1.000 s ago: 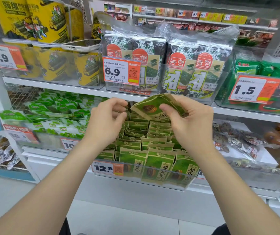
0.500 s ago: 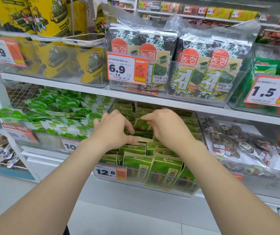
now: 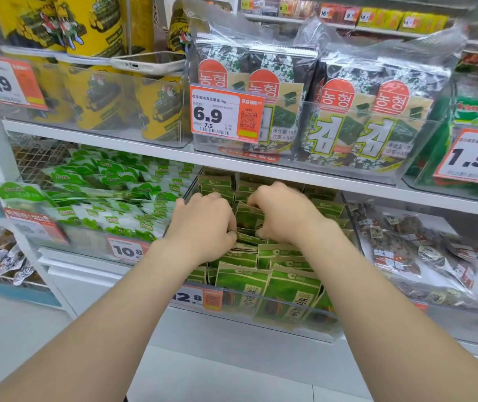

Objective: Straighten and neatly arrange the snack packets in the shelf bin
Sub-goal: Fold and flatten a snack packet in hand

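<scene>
Nearest me, along the front wall of the clear plastic shelf bin (image 3: 261, 323), the green-and-tan snack packets (image 3: 290, 288) stand upright in a fairly even row. My left forearm cuts off the first digit of the orange price tag (image 3: 200, 298) clipped to that wall. Toward the bin's middle, both my hands are down among the rows. A second ago my right hand held one dark green snack packet (image 3: 249, 217) up above the bin. Now it sits wedged between my left hand (image 3: 203, 227) and my right hand (image 3: 284, 213), each with fingers curled over its edges, pinching it. I judge it nearly seated, so this row is close to tidy. My fingertips are buried, so the exact grip is hard to make out. Behind my hands, the bin's back rows lie in shadow under the white shelf board (image 3: 261, 166); whether they stand straight I cannot tell.
</scene>
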{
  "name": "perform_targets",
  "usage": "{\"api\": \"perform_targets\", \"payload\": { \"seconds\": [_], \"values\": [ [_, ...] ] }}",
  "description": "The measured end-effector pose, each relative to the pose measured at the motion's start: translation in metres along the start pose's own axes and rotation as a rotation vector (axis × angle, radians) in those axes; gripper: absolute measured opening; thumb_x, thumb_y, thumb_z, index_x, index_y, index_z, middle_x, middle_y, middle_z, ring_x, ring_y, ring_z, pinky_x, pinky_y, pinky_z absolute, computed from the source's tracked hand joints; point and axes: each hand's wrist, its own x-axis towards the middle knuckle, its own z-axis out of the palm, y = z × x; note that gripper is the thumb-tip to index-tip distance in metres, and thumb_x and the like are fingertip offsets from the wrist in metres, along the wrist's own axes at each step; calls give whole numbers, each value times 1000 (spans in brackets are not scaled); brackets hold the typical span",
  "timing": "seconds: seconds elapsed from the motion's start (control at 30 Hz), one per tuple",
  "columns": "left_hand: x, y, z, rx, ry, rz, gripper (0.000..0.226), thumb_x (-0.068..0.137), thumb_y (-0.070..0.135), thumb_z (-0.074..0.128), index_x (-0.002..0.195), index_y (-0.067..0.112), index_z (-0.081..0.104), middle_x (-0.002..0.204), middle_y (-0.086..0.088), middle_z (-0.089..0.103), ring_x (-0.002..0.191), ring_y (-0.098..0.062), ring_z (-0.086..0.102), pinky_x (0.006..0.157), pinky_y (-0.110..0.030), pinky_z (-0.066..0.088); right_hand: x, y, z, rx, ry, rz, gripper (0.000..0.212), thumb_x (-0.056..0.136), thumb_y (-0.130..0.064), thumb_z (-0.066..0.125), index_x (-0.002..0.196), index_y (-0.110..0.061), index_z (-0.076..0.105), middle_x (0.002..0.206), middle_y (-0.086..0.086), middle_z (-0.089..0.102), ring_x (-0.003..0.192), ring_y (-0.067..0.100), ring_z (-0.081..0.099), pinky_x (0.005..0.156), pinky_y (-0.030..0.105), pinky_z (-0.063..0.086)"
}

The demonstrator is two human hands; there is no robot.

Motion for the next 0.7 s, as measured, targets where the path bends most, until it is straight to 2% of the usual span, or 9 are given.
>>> {"api": "perform_targets", "payload": {
  "seconds": [0.03,0.1,0.2,0.3,0.43,0.53,0.6,0.67,0.7],
  "values": [
    [0,-1,1,-26,8,-10,15,97,43,68,102,40,81,125,4,60,119,-29,54,101,-50,40,1,-3,2,-40,34,6,41,80,-25,87,117,-22,70,103,4,62,96,33,64,75,38,52],
    [-1,-2,3,-78,25,-29,11,97,43,70,98,41,81,123,6,60,119,-28,55,100,-50,40,4,-4,4,-32,71,28,40,80,-30,90,113,-21,69,100,4,59,97,33,63,75,35,43],
    [-3,-4,5,-115,59,-37,10,97,43,72,94,41,81,121,8,61,118,-28,57,98,-50,42,5,-2,2,-21,74,14,25,86,-31,86,95,-20,66,90,3,57,97,34,63,74,36,43],
    [-5,-7,3,-165,88,-21,10,98,44,72,98,40,81,119,10,61,117,-25,58,94,-47,42,-1,-3,1,-96,81,-36,26,92,-24,78,81,-21,54,78,-1,44,84,32,59,68,37,43],
    [-10,-13,2,-223,113,-3,12,95,49,74,97,41,82,116,14,63,114,-19,60,98,-50,45,-12,-6,-6,-208,54,-122,21,93,-16,70,87,-23,52,78,-1,40,78,30,48,67,36,38],
    [-8,-13,4,-270,142,-51,13,89,52,79,89,40,82,107,14,68,108,-20,64,96,-47,49,-7,-6,-6,-182,24,-130,19,91,-8,65,90,-21,50,77,-2,38,81,33,52,69,37,42],
    [-6,-9,5,-262,142,-80,12,88,51,81,88,38,83,105,14,67,107,-22,64,94,-46,49,-2,-7,-3,-136,2,-108,18,90,-6,61,104,-18,59,86,2,52,89,34,60,73,39,48],
    [-4,-7,7,-265,134,-87,10,88,48,82,88,38,83,106,14,65,108,-23,64,95,-47,50,0,-9,-1,-67,-24,-66,28,92,-12,65,120,-19,64,105,8,64,100,35,63,81,41,51],
    [-4,-7,8,-270,133,-86,9,88,47,82,88,38,83,108,13,66,108,-23,65,96,-49,51,2,-10,0,-33,-12,-27,26,91,-18,71,117,-20,66,107,8,64,103,37,63,82,41,52]
  ]
}}
